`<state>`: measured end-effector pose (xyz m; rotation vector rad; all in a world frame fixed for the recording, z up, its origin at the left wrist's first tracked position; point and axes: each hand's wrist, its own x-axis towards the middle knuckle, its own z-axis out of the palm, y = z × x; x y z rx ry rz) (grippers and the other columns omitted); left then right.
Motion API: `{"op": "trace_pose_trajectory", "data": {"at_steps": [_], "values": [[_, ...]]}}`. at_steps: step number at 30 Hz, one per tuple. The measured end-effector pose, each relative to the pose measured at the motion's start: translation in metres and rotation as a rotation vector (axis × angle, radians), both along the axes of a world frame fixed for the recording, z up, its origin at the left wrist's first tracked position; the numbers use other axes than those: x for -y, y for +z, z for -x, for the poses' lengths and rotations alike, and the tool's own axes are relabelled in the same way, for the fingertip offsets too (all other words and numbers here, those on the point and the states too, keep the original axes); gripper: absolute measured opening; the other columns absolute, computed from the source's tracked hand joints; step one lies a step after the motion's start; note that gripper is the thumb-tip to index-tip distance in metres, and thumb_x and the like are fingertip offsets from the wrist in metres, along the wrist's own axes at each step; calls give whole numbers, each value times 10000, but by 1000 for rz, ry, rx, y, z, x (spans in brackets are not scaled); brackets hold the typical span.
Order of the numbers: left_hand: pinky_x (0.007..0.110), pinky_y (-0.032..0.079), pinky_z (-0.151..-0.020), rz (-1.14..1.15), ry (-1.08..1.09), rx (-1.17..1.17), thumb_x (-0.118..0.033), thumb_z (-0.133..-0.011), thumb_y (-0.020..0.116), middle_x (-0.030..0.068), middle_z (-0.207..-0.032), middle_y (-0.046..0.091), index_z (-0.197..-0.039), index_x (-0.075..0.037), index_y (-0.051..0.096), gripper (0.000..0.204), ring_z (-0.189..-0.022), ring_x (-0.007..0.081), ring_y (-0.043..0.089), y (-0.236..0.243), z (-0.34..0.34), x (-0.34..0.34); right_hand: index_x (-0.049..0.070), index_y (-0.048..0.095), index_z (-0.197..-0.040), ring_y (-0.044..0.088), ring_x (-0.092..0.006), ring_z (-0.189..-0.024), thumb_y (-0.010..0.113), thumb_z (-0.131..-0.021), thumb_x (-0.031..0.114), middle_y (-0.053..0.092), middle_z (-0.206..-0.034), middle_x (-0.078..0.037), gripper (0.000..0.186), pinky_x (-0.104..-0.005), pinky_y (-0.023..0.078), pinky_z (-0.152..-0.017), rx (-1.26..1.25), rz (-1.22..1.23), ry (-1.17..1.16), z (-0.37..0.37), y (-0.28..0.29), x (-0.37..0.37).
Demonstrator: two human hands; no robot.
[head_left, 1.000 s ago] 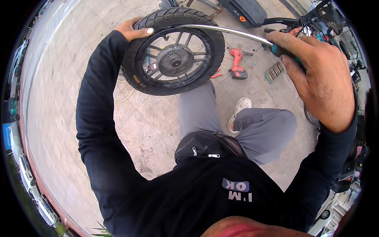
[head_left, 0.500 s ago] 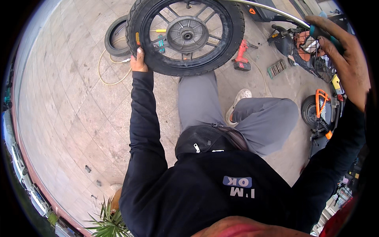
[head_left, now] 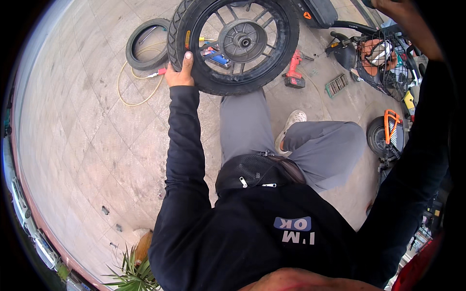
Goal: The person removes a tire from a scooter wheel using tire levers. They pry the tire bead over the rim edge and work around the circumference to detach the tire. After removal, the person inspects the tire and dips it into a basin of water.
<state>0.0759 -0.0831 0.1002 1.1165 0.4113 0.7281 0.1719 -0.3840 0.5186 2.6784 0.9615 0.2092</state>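
Note:
A wheel with a black tyre (head_left: 286, 53) on a dark spoked rim stands tilted at the top of the view, against my grey-trousered leg. My left hand (head_left: 180, 72) grips its lower left edge, thumb on the sidewall and the other fingers behind the tyre. High at the right edge, my right hand (head_left: 395, 8) is partly cut off by the frame. A bit of dark handle (head_left: 367, 3) shows at its fingers; it fits the teal-and-black handle of the long metal rod seen a moment ago. The rod's shaft is out of view.
A loose tyre (head_left: 132, 57) lies left of the wheel beside a pale hose (head_left: 121, 94). Right of the wheel are a red cordless drill (head_left: 294, 72) and a green bit case (head_left: 336, 86). A scooter with a wire basket (head_left: 388, 63) and an orange-framed one (head_left: 391, 127) stand at right.
My right hand has risen toward the upper edge, taking the rod's shaft out of view. The wheel and my left hand have shifted slightly right, and the wheel has turned a little.

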Motion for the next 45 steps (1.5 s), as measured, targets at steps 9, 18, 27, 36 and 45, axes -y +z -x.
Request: {"op": "trace_pose_trajectory", "data": {"at_steps": [9,18,27,36,45], "values": [[411,573,-885,336,-18,76,-217,-856,814,93,-1134,664,-1283,-16,565,533,-967,243,683,-95,8,32,175,691,-1219,670,-335,-720,670,-897,154,701,-861,-132,323,-409,539,-676,216,35,162,68,-65,-13],[396,615,-720,341,150,-64,-218,-818,815,137,-1000,687,-1168,30,603,479,-816,247,701,-98,17,59,193,633,-1220,692,-332,-758,696,-827,115,603,-1017,-153,406,-431,549,-593,-4,-465,-87,138,-196,-25],[380,588,-752,336,151,45,-72,-857,746,165,-981,685,-1167,59,563,383,-815,259,701,-41,46,31,185,516,-1366,563,-352,-881,567,-984,251,546,-1051,-154,392,-443,420,-849,-672,-637,103,140,-371,-95],[355,559,-771,-83,336,-3,-92,-814,803,122,-1008,671,-1215,52,572,485,-838,211,668,6,97,-53,183,382,-1473,689,-386,-875,743,-869,248,681,-915,-154,707,-485,497,-819,-1132,-697,456,94,-370,-169],[386,474,-944,-595,476,-590,-336,-663,953,191,-1105,618,-1222,127,519,845,-1017,272,603,-43,158,-85,76,672,-1159,602,-391,-1159,807,-709,450,731,-1024,-194,601,-560,285,-1090,-705,29,576,93,-459,-248]]}}
